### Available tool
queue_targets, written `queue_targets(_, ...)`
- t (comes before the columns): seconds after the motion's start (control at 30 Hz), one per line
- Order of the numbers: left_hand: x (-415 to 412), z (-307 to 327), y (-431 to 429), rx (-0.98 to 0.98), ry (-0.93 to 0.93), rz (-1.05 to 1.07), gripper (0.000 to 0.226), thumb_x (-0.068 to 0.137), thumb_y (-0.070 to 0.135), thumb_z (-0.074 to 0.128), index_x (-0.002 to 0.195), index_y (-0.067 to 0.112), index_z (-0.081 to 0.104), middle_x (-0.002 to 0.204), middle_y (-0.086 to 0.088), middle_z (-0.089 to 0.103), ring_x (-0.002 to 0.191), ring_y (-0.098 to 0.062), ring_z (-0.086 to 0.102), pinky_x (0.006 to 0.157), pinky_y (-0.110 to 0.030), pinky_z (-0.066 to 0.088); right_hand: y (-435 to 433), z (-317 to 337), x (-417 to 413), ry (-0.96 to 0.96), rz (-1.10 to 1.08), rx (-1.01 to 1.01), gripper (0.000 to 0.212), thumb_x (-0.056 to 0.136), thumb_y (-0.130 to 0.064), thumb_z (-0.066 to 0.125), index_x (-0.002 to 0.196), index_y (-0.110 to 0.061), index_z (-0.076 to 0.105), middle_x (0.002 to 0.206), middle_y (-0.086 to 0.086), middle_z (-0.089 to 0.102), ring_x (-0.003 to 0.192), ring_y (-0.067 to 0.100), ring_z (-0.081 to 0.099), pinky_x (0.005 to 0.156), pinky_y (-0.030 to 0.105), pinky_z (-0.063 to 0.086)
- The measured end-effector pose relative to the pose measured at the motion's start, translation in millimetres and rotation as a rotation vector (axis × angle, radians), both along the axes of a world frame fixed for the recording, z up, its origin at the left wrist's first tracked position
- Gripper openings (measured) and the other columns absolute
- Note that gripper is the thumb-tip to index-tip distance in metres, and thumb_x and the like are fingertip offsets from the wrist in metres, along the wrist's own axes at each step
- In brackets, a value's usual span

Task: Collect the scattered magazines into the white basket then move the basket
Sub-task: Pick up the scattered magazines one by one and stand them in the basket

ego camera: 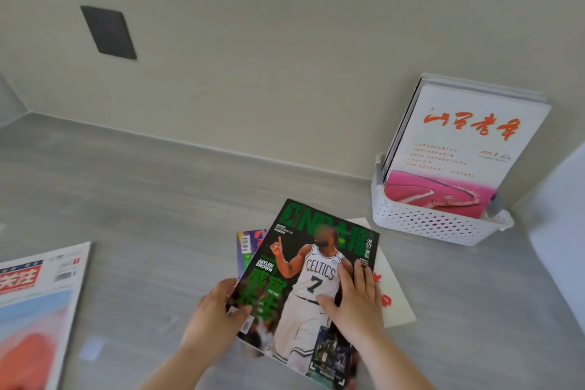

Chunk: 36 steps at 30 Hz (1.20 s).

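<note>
- The left grip (215, 313) holds the green magazine (304, 263) at its left edge: the thumb lies on the cover and the other fingers go under the edge.
- The right grip (354, 301) is not closed. It lies flat on the right side of the same cover, with the fingers straight and the thumb spread to the left.
- The green magazine is between the two grips, face up, with a basketball player on the cover. Its top corner points away from the grips.
- Under it, just beyond the left grip, the corner of a purple magazine (250, 247) comes out.
- Just to the right of the right grip, a white magazine (392, 294) with red characters lies flat under the green one.
- The white basket (427, 222) stands on the desk (158, 199), farther away than the right grip and to its right, close to the wall (285, 41). It is apart from both grips.
- In the basket several magazines stand upright. The front one is a pink and white magazine (459, 142).
- Far to the left of the left grip, one more magazine (38, 301) lies flat on the desk.
- A dark plate (109, 32) is on the wall, high above the left grip.
</note>
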<state>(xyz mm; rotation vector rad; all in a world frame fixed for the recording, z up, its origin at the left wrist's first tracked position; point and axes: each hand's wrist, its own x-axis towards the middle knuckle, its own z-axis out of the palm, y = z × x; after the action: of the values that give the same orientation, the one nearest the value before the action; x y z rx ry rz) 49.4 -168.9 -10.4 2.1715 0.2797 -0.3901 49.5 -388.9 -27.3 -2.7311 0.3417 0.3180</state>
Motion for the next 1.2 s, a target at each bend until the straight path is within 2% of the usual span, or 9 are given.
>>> queue_targets(0.2, 24, 2, 5, -0.05, 0.123, -0.009, 0.041, 0.08, 0.015, 0.06, 0.118, 0.007, 0.048, 0.097, -0.008, 0.059, 0.078, -0.019, 0.054, 0.06, -0.023, 0.043, 6, 2, 5, 0.015, -0.04, 0.022, 0.076, 0.083, -0.054, 0.044, 0.142, -0.027, 0.004, 0.155, 0.004, -0.009, 0.141, 0.023, -0.011, 0.115, 0.038, -0.003)
queue_targets(0.3, 31, 2, 4, -0.091, 0.176, -0.087, 0.03, 0.081, 0.015, 0.059, 0.109, 0.004, 0.054, 0.085, -0.003, 0.058, 0.077, -0.02, 0.056, 0.064, -0.026, 0.046, 12, 3, 4, 0.029, -0.062, 0.015, 0.076, 0.084, -0.051, 0.045, 0.142, -0.027, 0.004, 0.155, 0.003, -0.007, 0.142, 0.023, -0.009, 0.115, 0.038, -0.002)
queue_targets(0.53, 30, -1, -5, -0.012, 0.103, -0.2, 0.032, 0.085, 0.003, 0.047, 0.116, 0.005, 0.042, 0.113, -0.015, 0.06, 0.099, -0.029, 0.057, 0.078, -0.029, 0.045, 22, 6, 2, 0.032, -0.111, 0.015, 0.073, 0.086, -0.048, 0.045, 0.142, -0.027, 0.004, 0.155, 0.003, -0.005, 0.142, 0.022, -0.007, 0.116, 0.037, -0.002)
queue_targets(0.63, 25, 0, -3, -0.093, 0.064, -0.204, 0.03, 0.086, 0.0, 0.042, 0.115, 0.007, 0.042, 0.102, -0.01, 0.06, 0.084, -0.023, 0.057, 0.06, -0.025, 0.044, 23, 9, 0, -0.009, -0.147, 0.075, 0.071, 0.084, -0.044, 0.051, 0.141, -0.026, 0.013, 0.155, 0.003, 0.003, 0.142, 0.022, 0.0, 0.116, 0.036, 0.004)
queue_targets(0.83, 18, 11, 8, -0.393, 0.015, -0.084, 0.026, 0.085, -0.009, 0.041, 0.088, 0.016, 0.048, 0.091, -0.01, 0.064, 0.068, -0.017, 0.06, 0.056, -0.025, 0.045, 17, 24, 4, -0.293, -0.563, 0.49, 0.06, 0.081, -0.016, 0.058, 0.134, -0.011, 0.031, 0.136, 0.016, 0.044, 0.128, 0.032, 0.037, 0.104, 0.043, 0.032)
queue_targets(0.97, 15, 23, 10, -0.472, -0.049, -0.073, 0.033, 0.085, -0.011, 0.042, 0.085, 0.021, 0.05, 0.076, 0.0, 0.068, 0.06, -0.014, 0.064, 0.052, -0.022, 0.05, 3, 40, 13, -0.269, -0.755, 0.843, 0.057, 0.084, -0.008, 0.053, 0.135, -0.008, 0.028, 0.122, 0.018, 0.057, 0.097, 0.028, 0.056, 0.081, 0.033, 0.042)
queue_targets(1.03, 16, 31, 8, -0.488, -0.099, -0.079, 0.035, 0.085, -0.011, 0.042, 0.085, 0.022, 0.051, 0.076, 0.001, 0.068, 0.054, -0.007, 0.065, 0.048, -0.017, 0.049, -7, 49, 15, -0.263, -0.834, 1.028, 0.048, 0.084, -0.002, 0.051, 0.13, -0.007, 0.037, 0.105, 0.019, 0.064, 0.077, 0.026, 0.058, 0.065, 0.031, 0.045)
queue_targets(1.13, 22, 46, 2, -0.492, -0.186, -0.099, 0.037, 0.085, -0.01, 0.042, 0.085, 0.026, 0.05, 0.078, -0.001, 0.066, 0.053, 0.001, 0.063, 0.046, -0.012, 0.049, -26, 70, 18, -0.275, -0.761, 1.232, 0.023, 0.084, 0.006, 0.044, 0.095, -0.006, 0.06, 0.063, 0.006, 0.071, 0.056, 0.021, 0.065, 0.052, 0.027, 0.051)
queue_targets(1.2, 30, 57, -6, -0.472, -0.261, -0.115, 0.038, 0.085, -0.01, 0.043, 0.084, 0.028, 0.049, 0.078, 0.001, 0.065, 0.055, 0.002, 0.062, 0.05, -0.009, 0.048, -39, 87, 22, -0.319, -0.647, 1.281, 0.026, 0.083, 0.01, 0.042, 0.085, -0.007, 0.061, 0.058, 0.002, 0.071, 0.055, 0.016, 0.066, 0.053, 0.026, 0.053)
